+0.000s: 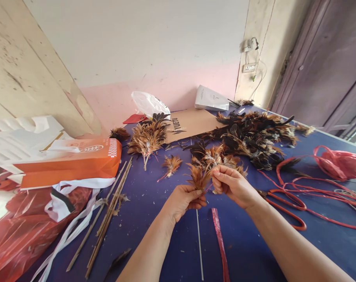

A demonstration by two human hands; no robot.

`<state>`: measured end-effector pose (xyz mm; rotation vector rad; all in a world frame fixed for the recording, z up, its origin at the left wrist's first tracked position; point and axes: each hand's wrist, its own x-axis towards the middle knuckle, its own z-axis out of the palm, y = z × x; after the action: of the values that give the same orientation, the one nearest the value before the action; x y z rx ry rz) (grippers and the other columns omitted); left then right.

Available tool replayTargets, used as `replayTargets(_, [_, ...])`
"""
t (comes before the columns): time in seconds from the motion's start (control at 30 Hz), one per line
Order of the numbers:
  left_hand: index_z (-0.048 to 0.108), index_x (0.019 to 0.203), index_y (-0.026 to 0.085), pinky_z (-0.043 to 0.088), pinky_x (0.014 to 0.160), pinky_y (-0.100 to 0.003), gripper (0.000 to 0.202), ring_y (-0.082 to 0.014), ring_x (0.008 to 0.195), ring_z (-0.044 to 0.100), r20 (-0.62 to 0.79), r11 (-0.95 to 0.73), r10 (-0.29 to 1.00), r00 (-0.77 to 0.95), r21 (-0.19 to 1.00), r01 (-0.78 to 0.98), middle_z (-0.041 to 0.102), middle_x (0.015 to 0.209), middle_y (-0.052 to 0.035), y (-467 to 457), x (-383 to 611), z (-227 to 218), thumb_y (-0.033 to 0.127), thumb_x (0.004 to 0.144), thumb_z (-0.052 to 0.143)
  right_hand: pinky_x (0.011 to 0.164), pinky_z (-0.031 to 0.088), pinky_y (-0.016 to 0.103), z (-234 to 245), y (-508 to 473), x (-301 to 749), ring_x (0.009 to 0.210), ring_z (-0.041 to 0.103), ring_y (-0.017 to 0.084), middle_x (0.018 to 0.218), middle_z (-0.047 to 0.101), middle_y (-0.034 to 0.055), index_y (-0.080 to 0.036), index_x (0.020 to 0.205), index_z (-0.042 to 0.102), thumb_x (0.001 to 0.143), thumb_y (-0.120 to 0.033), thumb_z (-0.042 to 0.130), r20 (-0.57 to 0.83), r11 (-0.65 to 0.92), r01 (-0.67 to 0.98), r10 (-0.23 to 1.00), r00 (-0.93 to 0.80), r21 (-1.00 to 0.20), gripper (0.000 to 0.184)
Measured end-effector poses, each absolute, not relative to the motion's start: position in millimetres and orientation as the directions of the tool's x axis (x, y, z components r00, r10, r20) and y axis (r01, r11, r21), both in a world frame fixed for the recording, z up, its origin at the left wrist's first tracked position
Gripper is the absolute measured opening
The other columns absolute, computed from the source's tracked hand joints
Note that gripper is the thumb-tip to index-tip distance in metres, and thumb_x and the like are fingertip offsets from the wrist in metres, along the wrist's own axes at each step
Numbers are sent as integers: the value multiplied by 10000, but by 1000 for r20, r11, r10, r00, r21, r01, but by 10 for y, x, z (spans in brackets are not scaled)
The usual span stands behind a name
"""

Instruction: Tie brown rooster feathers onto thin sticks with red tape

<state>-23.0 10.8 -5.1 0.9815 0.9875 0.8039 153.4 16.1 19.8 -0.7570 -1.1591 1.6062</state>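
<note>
My left hand point(184, 199) is closed around the stems of a small bunch of brown feathers point(199, 176), held just above the blue table point(154, 219). My right hand point(233, 185) pinches feathers at the top of that same bunch, fingers pressed together. Right behind my hands lies a big heap of dark and brown feathers point(254, 137). A tied feather bundle point(148, 138) and a smaller tuft point(171, 164) rest to the left of the hands. Under my hands lie a thin white stick point(199, 243) and a red strip point(220, 243).
Red-handled scissors point(286, 201) and red plastic string point(327, 192) lie to the right, with a pink bag point(342, 162) beyond. Several thin wooden sticks point(107, 215) lie on the left beside an orange paper bag point(69, 160) and red plastic bag point(28, 227). Cardboard point(189, 123) sits at the back.
</note>
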Motion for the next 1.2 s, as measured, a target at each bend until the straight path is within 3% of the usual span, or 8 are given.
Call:
replayTargets(0.4, [667,645,112,433,471,-189,213,-93,480,561,-247,279,907,340,959,-49,614,555,-33,107,-224,-42,317,596,698,482,333,200,241,114,1518,489,417,76,549,467,-33,-178,726,501,770,-353,531,170,85,-284,943,-287,-955,183])
replayTargets(0.57, [625,552,120,436,464,-198,154,-94,447,550,-251,229,917,311,968,105,584,491,-18,108,-210,-71,251,632,631,533,368,202,373,-42,1439,541,462,88,607,526,-9,-170,737,524,802,-276,465,253,328,106,864,-436,-939,138])
replayTargets(0.7, [557,456,137,423,424,-211,183,-108,399,535,-243,127,867,435,952,279,546,436,-4,-29,-84,-95,153,638,538,520,321,199,493,-156,1337,528,459,85,585,549,-12,-172,711,560,794,-185,430,228,572,440,752,-618,-693,154])
replayTargets(0.8, [552,489,136,419,413,-207,167,-103,385,519,-268,103,822,502,938,331,529,434,10,-137,4,-93,152,650,512,546,320,207,548,-129,1332,560,476,91,621,575,-6,-165,700,569,778,-174,440,165,618,508,717,-677,-601,151])
replayTargets(0.93, [589,562,130,444,453,-211,152,-98,421,526,-208,65,783,586,964,256,550,490,9,-205,32,-64,233,671,560,512,334,191,455,82,1486,542,460,80,602,547,-19,-158,724,572,772,-221,461,64,420,426,769,-636,-801,137])
replayTargets(1.03, [613,577,123,452,477,-215,211,-104,449,546,-176,65,767,616,978,199,571,513,-12,-205,24,-19,294,693,572,470,327,189,221,277,1614,461,416,65,512,498,-42,-144,730,550,746,-292,527,-65,93,201,748,-661,-975,150])
replayTargets(1.13, [635,603,113,455,484,-221,231,-107,449,552,-113,83,831,545,993,79,583,512,-28,-155,7,21,323,691,597,454,348,197,-43,386,1632,437,442,67,513,506,-39,-141,701,538,661,-315,625,-115,-283,-201,799,-590,-938,199])
replayTargets(1.2, [642,606,107,450,481,-213,235,-104,457,552,-69,86,901,428,996,-21,593,521,-36,-99,-12,27,330,678,619,495,388,214,-158,396,1576,492,500,86,576,559,-12,-144,699,544,648,-292,630,-103,-326,-362,850,-517,-874,179])
